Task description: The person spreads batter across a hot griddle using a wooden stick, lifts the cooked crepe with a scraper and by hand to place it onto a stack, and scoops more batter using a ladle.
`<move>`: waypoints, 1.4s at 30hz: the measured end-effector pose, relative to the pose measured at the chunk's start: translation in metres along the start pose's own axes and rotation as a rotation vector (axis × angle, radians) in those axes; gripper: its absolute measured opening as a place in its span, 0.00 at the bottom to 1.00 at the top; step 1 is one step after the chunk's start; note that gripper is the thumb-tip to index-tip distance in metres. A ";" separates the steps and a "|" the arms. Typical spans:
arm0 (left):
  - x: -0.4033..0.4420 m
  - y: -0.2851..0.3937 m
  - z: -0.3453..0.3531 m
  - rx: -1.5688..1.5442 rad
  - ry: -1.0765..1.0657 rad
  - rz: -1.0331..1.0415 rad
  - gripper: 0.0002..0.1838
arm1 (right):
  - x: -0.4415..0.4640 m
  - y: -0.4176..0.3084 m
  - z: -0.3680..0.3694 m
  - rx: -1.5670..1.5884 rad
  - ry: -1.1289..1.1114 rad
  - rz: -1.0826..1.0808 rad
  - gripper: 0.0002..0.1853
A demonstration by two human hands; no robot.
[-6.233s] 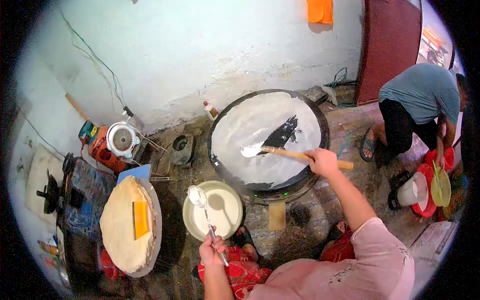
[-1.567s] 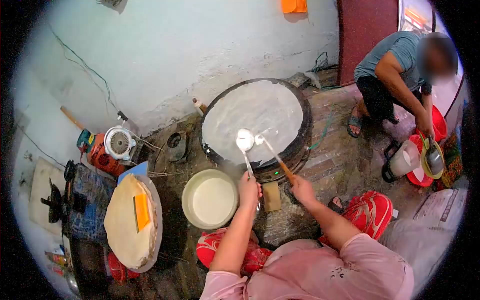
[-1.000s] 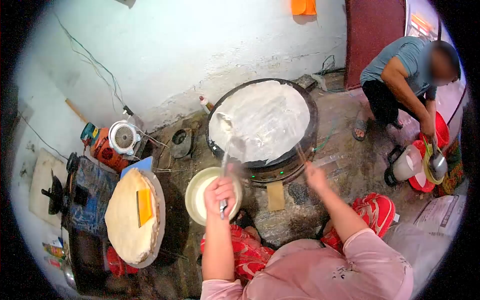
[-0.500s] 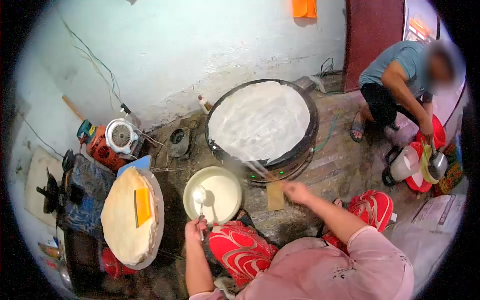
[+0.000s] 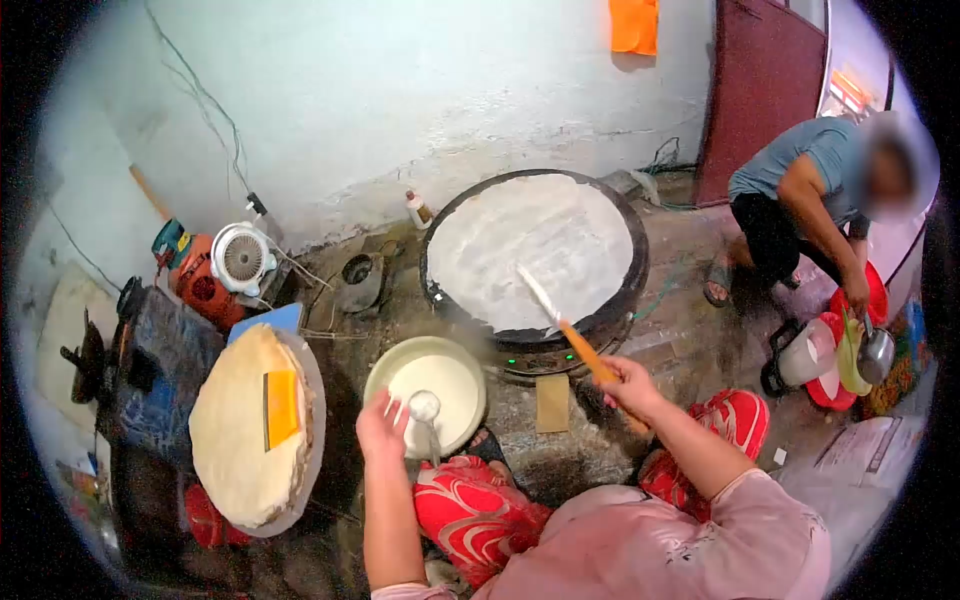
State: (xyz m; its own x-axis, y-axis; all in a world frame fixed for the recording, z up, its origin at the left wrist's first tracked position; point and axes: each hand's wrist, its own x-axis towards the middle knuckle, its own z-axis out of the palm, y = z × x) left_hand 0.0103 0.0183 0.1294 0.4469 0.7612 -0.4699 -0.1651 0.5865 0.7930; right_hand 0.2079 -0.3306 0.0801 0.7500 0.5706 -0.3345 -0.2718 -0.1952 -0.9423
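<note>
A round black griddle [image 5: 641, 262] carries a thin white sheet of batter [image 5: 530, 240] that covers most of its surface. My right hand [image 5: 632, 388] is closed on the wooden handle of a long spreader [image 5: 585, 348], whose white-coated blade lies over the near part of the batter. In front of the griddle to the left is a pale bowl [image 5: 376, 372] of white batter. A metal ladle [image 5: 424, 406] rests in the bowl with its handle over the near rim. My left hand [image 5: 382, 428] is beside the bowl's left rim, fingers apart, holding nothing.
At left a tall stack of pale flatbreads [image 5: 245, 430] bears a yellow scraper [image 5: 282, 408]. Beyond it are an orange gas cylinder [image 5: 205, 285] and a white blower [image 5: 242, 258]. At right another person [image 5: 800, 190] bends over red basins [image 5: 875, 295] and a white jug [image 5: 806, 355].
My left hand has let go of the ladle, which now leans in the bowl. The spreader has swung from the griddle's front edge up over the batter. The batter's dark gap seen earlier is covered.
</note>
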 end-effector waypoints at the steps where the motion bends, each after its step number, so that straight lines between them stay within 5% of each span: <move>1: -0.021 0.011 0.029 -0.064 -0.064 0.032 0.21 | -0.002 -0.011 0.006 0.187 -0.010 -0.063 0.32; 2: -0.033 0.014 0.051 -0.105 -0.124 0.061 0.20 | -0.006 -0.030 0.010 0.374 -0.019 -0.126 0.35; 5: -0.054 0.005 0.100 -0.182 -0.356 0.068 0.20 | 0.007 -0.039 0.003 0.240 -0.071 -0.098 0.34; 14: -0.035 -0.061 0.130 -0.153 -0.307 -0.347 0.15 | 0.039 -0.012 0.009 -0.113 0.001 -0.014 0.26; 20: -0.053 -0.055 0.138 -0.106 -0.337 -0.285 0.15 | 0.028 -0.001 0.009 -0.189 0.009 0.039 0.24; 24: -0.050 -0.061 0.133 -0.083 -0.381 -0.291 0.16 | 0.029 0.031 -0.006 -0.466 0.022 -0.296 0.23; 30: -0.056 -0.069 0.136 -0.037 -0.403 -0.321 0.15 | 0.024 0.008 0.020 -0.583 0.066 0.018 0.21; 33: -0.060 -0.070 0.135 -0.018 -0.417 -0.339 0.14 | 0.016 0.006 0.040 -1.041 0.212 -0.291 0.22; 40: -0.062 -0.074 0.135 -0.013 -0.461 -0.339 0.14 | 0.016 0.023 0.021 -0.450 0.217 -0.241 0.17; 42: -0.063 -0.074 0.137 0.010 -0.450 -0.350 0.13 | 0.009 0.017 0.017 -0.651 0.195 -0.163 0.16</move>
State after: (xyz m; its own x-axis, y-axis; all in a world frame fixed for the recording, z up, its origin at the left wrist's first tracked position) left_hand 0.1145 -0.1113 0.1533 0.8042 0.3278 -0.4957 0.0673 0.7785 0.6241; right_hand 0.1999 -0.3153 0.0614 0.8616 0.4916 -0.1267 0.2243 -0.5926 -0.7736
